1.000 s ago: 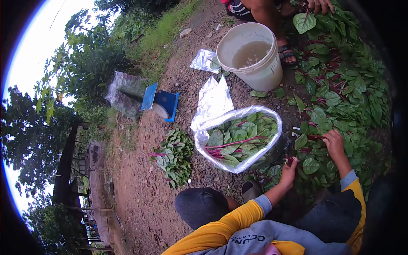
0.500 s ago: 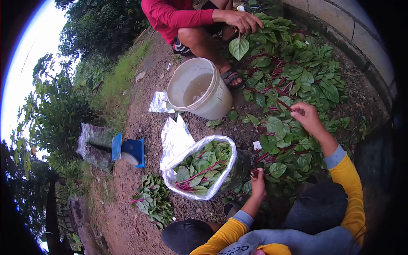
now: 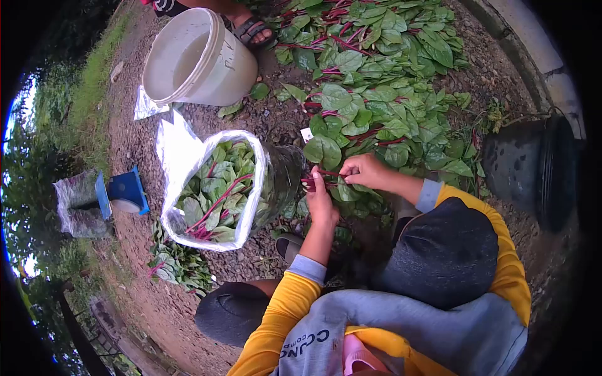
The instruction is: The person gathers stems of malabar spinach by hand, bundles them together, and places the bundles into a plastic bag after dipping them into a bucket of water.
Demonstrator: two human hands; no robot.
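Leafy stems with dark red stalks (image 3: 323, 180) are bunched in my left hand (image 3: 322, 203), its fingers closed round them. My right hand (image 3: 367, 172) pinches a red stem just beside it, the two hands nearly touching. Green leaves hang below the fingers. To the left of my hands stands an open clear plastic bag (image 3: 252, 216) filled with leafy stems, its rim folded out. A wide spread of green leaves with red stems (image 3: 376, 94) lies on the ground beyond my hands.
A white bucket (image 3: 235, 72) holds cloudy water, with another person's sandalled foot (image 3: 256, 31) beside it. A blue scale (image 3: 128, 191) and a leaf pile (image 3: 179, 266) are at left. A dark container (image 3: 530, 169) stands at right, near a block wall (image 3: 561, 91).
The view has shifted, so the bucket and bag appear further left and higher. My right hand has come down from the leaf spread to beside my left hand. The other person's hand is out of view.
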